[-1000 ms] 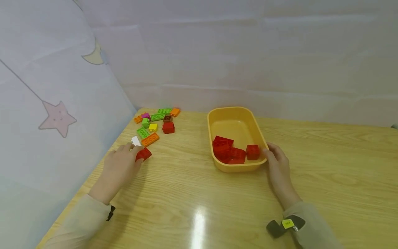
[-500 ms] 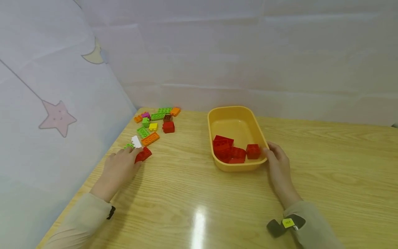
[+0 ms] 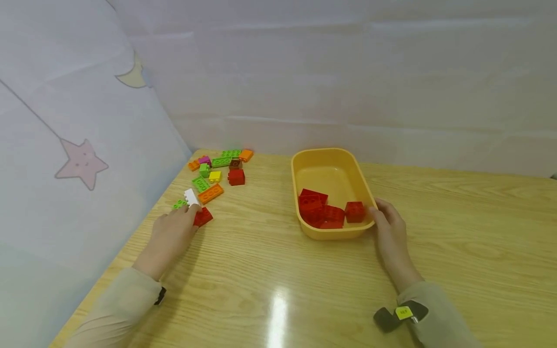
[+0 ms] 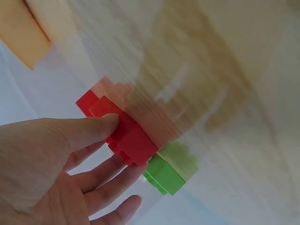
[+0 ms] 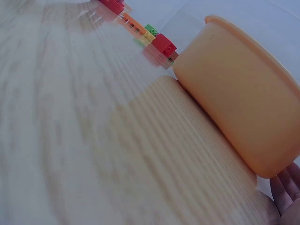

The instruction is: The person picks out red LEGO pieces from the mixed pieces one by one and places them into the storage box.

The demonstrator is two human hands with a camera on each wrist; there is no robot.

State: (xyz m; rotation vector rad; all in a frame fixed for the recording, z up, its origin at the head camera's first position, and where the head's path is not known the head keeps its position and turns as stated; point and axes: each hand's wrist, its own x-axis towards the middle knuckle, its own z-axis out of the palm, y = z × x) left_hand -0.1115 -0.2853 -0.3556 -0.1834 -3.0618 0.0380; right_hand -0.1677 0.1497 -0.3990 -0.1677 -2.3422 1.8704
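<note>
In the head view, my left hand (image 3: 171, 237) is at a red toy building brick (image 3: 203, 217) on the left of the table. The left wrist view has the thumb on the flat side of this red brick (image 4: 129, 136) and fingertips on its studded side, pinching it. A green brick (image 4: 165, 174) lies right beside it. My right hand (image 3: 391, 239) holds the right front corner of a yellow tub (image 3: 329, 235), thumb at the rim and fingers along the outer wall. Several red bricks (image 3: 332, 214) lie inside the tub, mostly toward its front.
Behind my left hand lie loose bricks: a white brick (image 3: 191, 197), an orange brick (image 3: 211, 194), a yellow brick (image 3: 215, 177), another red brick (image 3: 237, 177) and several more. A pale wall covering (image 3: 278, 96) stands along the table's back and left edges.
My left hand has drawn slightly back and its fingers have shifted, uncovering the white brick and a green one. The red brick has barely moved. My right hand and the tub stay put.
</note>
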